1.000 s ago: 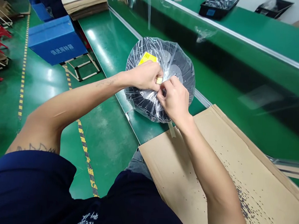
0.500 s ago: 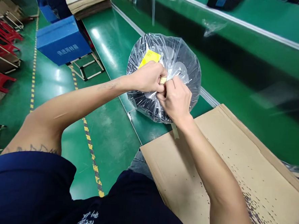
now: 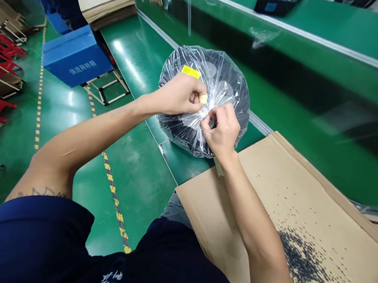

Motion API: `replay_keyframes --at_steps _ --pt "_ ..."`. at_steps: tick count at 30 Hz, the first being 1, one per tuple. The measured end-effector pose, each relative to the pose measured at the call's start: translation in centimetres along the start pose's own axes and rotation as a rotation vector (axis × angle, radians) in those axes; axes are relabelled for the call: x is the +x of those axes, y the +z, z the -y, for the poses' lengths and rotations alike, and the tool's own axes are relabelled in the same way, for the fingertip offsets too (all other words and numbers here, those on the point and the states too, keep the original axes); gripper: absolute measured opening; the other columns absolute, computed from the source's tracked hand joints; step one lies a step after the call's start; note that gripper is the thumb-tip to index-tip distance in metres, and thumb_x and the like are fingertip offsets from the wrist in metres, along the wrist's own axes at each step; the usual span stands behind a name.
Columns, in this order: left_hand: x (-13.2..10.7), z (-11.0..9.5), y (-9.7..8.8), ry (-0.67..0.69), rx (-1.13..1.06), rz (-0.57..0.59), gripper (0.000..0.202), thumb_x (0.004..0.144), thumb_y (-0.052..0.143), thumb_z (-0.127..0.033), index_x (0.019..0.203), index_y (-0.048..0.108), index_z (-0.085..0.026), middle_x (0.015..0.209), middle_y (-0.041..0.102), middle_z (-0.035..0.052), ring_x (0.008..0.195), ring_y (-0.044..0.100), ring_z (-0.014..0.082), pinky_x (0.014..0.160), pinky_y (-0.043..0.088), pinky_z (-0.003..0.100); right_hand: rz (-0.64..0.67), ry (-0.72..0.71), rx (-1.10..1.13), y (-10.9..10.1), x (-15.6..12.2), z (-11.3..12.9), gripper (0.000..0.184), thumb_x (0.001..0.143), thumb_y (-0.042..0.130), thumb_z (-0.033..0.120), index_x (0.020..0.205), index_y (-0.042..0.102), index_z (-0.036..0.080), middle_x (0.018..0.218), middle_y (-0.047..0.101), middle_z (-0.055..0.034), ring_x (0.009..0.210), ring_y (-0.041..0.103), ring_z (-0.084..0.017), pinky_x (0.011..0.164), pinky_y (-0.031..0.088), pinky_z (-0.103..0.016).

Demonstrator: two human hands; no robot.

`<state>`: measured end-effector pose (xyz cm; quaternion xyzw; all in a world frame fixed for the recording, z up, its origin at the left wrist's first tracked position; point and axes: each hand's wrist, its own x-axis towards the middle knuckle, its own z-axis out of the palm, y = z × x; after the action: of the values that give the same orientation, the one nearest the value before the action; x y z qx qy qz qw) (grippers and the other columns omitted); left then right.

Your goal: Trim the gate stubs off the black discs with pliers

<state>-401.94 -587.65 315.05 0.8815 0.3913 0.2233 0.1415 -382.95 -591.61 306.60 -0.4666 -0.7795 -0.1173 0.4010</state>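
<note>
A clear plastic bag with dark contents stands on the green bench, its top gathered in the middle. At the left of that gather, my left hand is closed, pinching a short piece of pale yellow tape. My right hand is curled shut on the gathered plastic at the right side; its fingertips partly hide what they grip. Beyond my left hand lies a yellow label with dark marks, partly covered by that hand.
Cardboard lies at the right, with a heap of small black bits on it. A blue box sits on a frame to the left. Stacked boards and a person are farther back. A black tray stands beyond the divider.
My hands have moved slightly apart at the bag's gathered top. The yellow label is now more covered by my left hand. More of the black heap shows as my right arm shifted left.
</note>
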Motion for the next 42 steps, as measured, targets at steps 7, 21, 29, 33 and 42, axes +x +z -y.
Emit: replay_keyframes --at_steps 7,21,29,33,42 --pt "1.2 -0.3 1.1 0.096 0.182 0.061 0.01 0.077 0.06 -0.023 0.078 0.067 -0.015 0.073 0.063 0.005 0.079 0.062 0.0211 0.074 0.039 0.031 0.074 -0.001 0.002 -0.7 0.3 0.7 0.02 0.101 0.042 0.023 0.094 0.06 0.018 0.094 0.062 -0.0108 0.087 0.061 -0.024 0.077 0.055 -0.043" --pt "1.0 0.0 2.6 0.024 0.208 -0.001 0.009 0.072 0.063 -0.024 0.074 0.063 -0.015 0.069 0.055 0.0032 0.076 0.06 0.0209 0.073 0.042 0.033 0.201 -0.209 -0.105 -0.6 1.6 -0.8 0.017 0.099 0.043 0.025 0.094 0.058 0.017 0.094 0.061 -0.0113 0.084 0.058 -0.024 0.075 0.05 -0.038" --pt "0.5 0.0 3.0 -0.022 0.152 -0.074 0.003 0.071 0.059 -0.019 0.069 0.06 -0.017 0.071 0.059 0.0053 0.074 0.058 0.0194 0.073 0.042 0.034 0.265 -0.206 -0.03 -1.0 2.1 -0.8 0.014 0.09 0.045 0.015 0.094 0.058 0.018 0.092 0.06 -0.01 0.084 0.056 -0.024 0.078 0.048 -0.038" --pt "0.3 -0.2 1.9 -0.097 -0.011 0.0 0.002 0.066 0.058 -0.018 0.067 0.059 -0.016 0.064 0.056 0.0002 0.064 0.053 0.0137 0.067 0.041 0.028 0.21 -0.113 0.076 -1.4 1.8 0.0 0.013 0.09 0.046 0.013 0.09 0.057 0.019 0.09 0.06 -0.0083 0.082 0.056 -0.022 0.076 0.047 -0.035" --pt "0.5 -0.3 1.1 -0.146 -0.163 0.039 0.005 0.061 0.058 -0.018 0.061 0.053 -0.017 0.058 0.056 -0.0025 0.059 0.052 0.0103 0.059 0.036 0.025 0.298 -0.058 -0.01 -2.6 2.0 1.0 0.019 0.099 0.044 0.019 0.095 0.062 0.017 0.098 0.062 -0.0102 0.088 0.059 -0.022 0.075 0.046 -0.033"
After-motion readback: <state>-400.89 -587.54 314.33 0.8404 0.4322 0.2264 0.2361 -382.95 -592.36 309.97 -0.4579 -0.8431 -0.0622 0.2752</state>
